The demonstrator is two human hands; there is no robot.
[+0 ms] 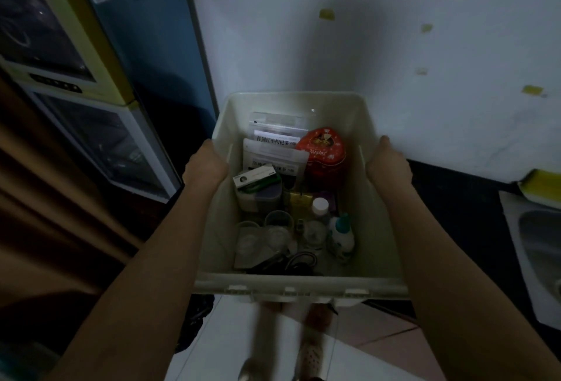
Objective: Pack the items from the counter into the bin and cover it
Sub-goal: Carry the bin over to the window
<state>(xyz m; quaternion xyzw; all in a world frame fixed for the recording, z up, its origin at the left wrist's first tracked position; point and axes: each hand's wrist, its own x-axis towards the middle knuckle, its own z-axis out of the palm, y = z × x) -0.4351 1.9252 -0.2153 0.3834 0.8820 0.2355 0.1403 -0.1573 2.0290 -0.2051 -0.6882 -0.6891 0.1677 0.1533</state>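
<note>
The near rim of the white plastic bin (300, 285), carried lidless above the floor, looks stiff, but glass jars (264, 236) inside make it weighty and fragile, so left hand (205, 165) and right hand (388, 162) clasp opposite side walls.

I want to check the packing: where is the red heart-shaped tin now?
In the head view, the red heart-shaped tin sits inside the bin, far right part, beside the white tea pouches.

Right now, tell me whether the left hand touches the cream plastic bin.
Touching: the head view shows the left hand gripping the cream plastic bin at its left rim.
</note>
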